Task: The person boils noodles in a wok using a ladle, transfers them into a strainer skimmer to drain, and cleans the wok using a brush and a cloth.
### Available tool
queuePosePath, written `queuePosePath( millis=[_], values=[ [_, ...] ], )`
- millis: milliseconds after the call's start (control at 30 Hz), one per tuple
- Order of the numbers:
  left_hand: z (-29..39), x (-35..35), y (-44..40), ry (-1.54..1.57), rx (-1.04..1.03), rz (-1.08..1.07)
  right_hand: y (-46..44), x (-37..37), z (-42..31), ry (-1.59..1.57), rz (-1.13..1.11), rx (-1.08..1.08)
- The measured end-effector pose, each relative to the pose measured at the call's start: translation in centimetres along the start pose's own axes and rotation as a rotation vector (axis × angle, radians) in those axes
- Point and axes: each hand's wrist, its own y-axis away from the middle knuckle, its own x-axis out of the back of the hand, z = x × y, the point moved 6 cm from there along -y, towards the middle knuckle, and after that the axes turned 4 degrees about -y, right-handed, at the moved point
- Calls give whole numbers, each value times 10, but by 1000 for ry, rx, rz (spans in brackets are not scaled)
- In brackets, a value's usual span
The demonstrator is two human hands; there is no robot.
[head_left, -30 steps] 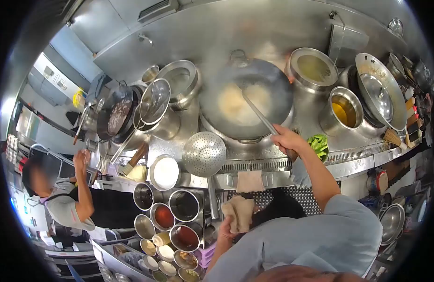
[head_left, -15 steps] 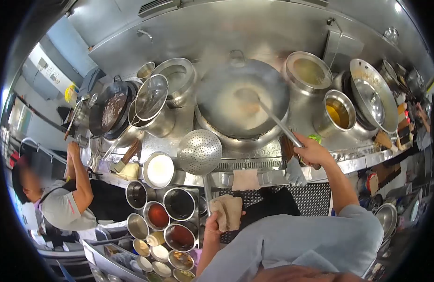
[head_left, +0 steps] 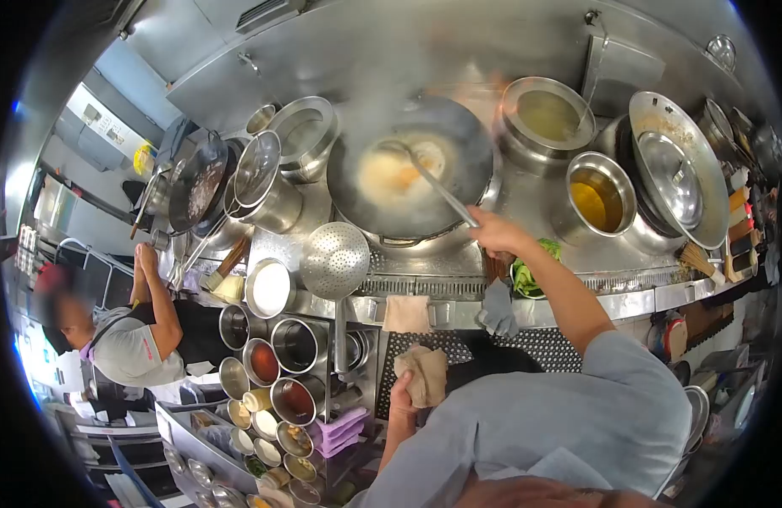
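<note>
Since half a second ago, the ladle (head_left: 439,190) has shifted its head from about the middle of the wok (head_left: 463,127) towards the far left of the pale liquid (head_left: 372,182), and the right hand (head_left: 499,232) has come closer to the wok's near right rim. Its fingers are wrapped around the ladle's handle. Green leaves (head_left: 526,275), almost wholly hidden by that hand earlier, now show just beside the forearm, on the desk (head_left: 526,203) right of the wok. Steam rises from the liquid.

Below the front edge, the left hand (head_left: 400,396) grasps a folded cloth (head_left: 423,375) as before; its thumb side shows, some fingers are hidden. Hand and cloth have moved right, away from the handle of the perforated skimmer (head_left: 335,261), which they overlapped in view. At left, a co-worker's hands (head_left: 145,261) are close together near the desk.
</note>
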Motion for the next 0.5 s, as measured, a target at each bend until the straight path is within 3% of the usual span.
queuePosePath(
  millis=[67,200,300,400,500],
  values=[
    [11,-19,-1,-100,-132,10,3,-9,5,13,-68,77],
    [15,2,6,-125,-68,80,43,2,5,141,-153,107],
    [31,-27,11,-129,-87,-98,50,21,5,29,-153,36],
    [37,-23,22,-168,-62,-144,22,24,10,40,140,101],
    [33,-12,38,-76,48,-128,8,1,13,-111,223,53]
  ],
)
